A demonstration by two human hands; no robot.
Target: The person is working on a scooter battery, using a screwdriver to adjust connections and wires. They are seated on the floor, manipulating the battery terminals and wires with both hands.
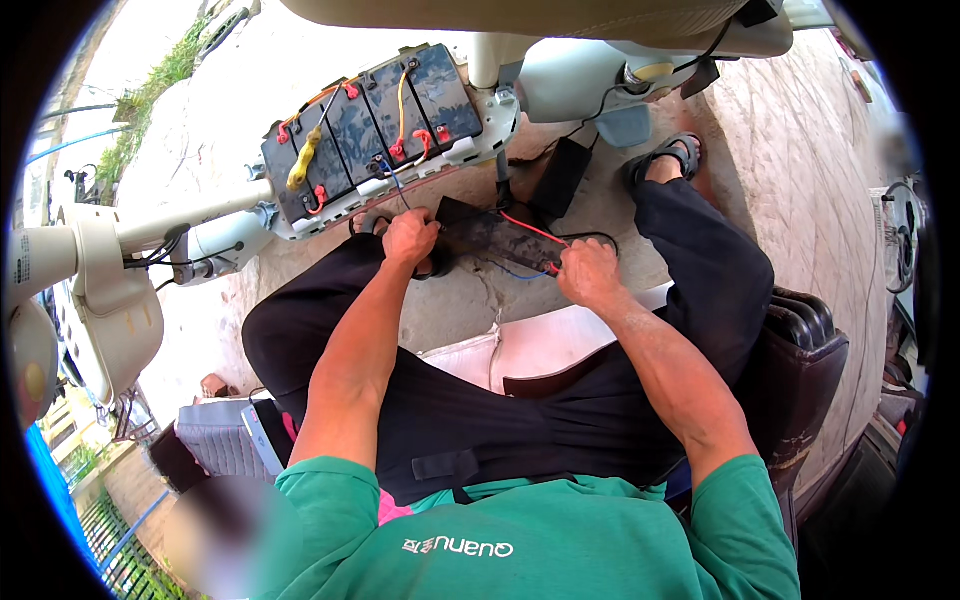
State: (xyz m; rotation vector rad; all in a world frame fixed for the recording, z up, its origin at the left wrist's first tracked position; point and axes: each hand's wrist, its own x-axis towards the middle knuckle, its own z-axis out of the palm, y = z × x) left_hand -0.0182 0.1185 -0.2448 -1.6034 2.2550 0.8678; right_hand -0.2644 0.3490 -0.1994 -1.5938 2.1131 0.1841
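A long dark, dusty battery (497,240) lies between my hands, low over the floor in front of my seat. My left hand (411,238) is closed at its left end, and my right hand (592,274) is closed at its right end. Both sets of fingertips are partly hidden. A red wire (533,228) runs across the battery to my right hand, beside a small red terminal (553,268). A thin blue wire (515,273) loops below the battery. Another blue wire (393,175) hangs from the battery row (375,125) toward my left hand.
The battery row, with yellow and red leads, sits in a pale vehicle frame (390,185) ahead. A black box (562,178) with cables stands near my right foot (665,165). A cream seat (540,15) overhangs the far side. White sheeting (560,340) lies below my hands.
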